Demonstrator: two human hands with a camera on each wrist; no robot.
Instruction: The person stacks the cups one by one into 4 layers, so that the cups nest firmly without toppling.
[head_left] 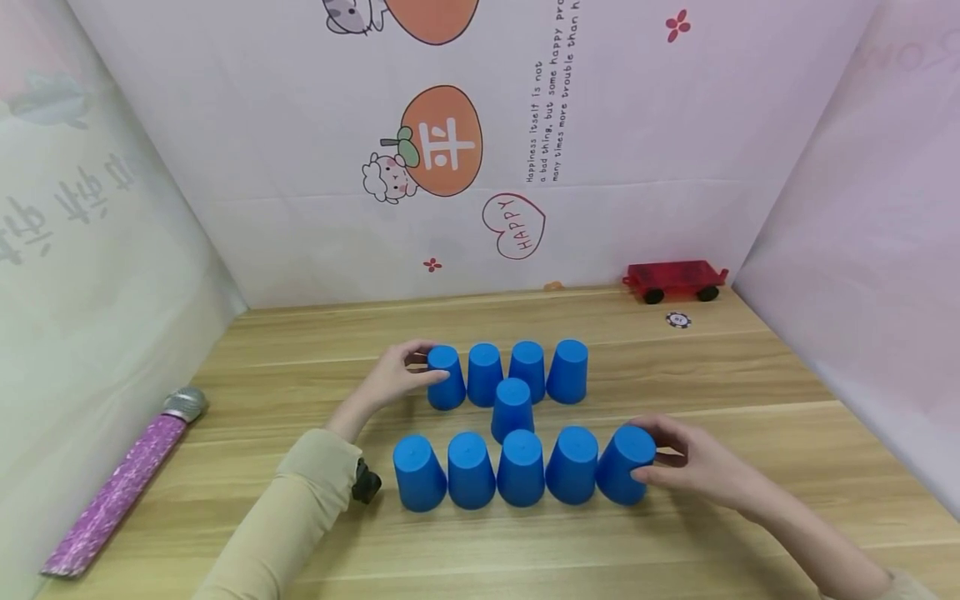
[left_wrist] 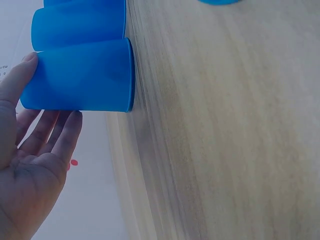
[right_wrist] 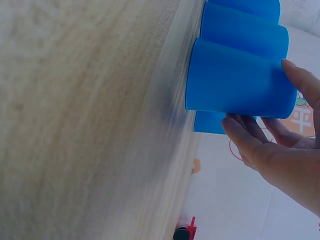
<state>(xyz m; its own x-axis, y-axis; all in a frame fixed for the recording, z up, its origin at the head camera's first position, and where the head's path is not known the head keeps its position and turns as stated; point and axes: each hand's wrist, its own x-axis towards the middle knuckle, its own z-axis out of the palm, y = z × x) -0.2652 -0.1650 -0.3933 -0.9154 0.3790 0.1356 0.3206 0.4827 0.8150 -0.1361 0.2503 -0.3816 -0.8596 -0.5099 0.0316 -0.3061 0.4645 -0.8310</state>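
Observation:
Upside-down blue cups stand in two rows on the wooden table. My left hand grips the leftmost cup of the back row, thumb on its near side and fingers on its far left side. In the left wrist view the thumb and fingertips lie against that cup. My right hand holds the rightmost cup of the front row between thumb and fingers. This cup leans slightly in the head view. A single cup stands between the rows.
A purple glittery microphone lies at the left of the table. At the back right are a red toy wagon and a small round chip. Printed white cloth walls enclose the back and sides.

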